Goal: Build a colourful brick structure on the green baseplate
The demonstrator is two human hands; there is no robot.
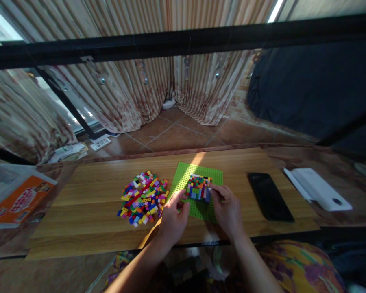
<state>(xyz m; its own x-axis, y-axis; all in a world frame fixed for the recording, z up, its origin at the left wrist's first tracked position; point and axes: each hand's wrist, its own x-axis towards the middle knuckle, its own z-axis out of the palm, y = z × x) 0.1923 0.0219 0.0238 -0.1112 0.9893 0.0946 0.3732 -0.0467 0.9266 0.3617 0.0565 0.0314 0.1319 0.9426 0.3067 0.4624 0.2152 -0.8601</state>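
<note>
A low, many-coloured block of toy building bricks sits on a green studded baseplate. My left hand is at the block's left side, its fingers curled with the fingertips close to the block's edge. Whether a small brick is between them I cannot make out. On the other side, my right hand has its bent fingers against the block's right edge. To the left of the baseplate lies a loose heap of small coloured bricks.
The wooden table also bears a black smartphone on the right. Beyond its right end is a white case-like object. A clear plastic box with an orange label stands at the far left. A dark bar crosses before the curtains.
</note>
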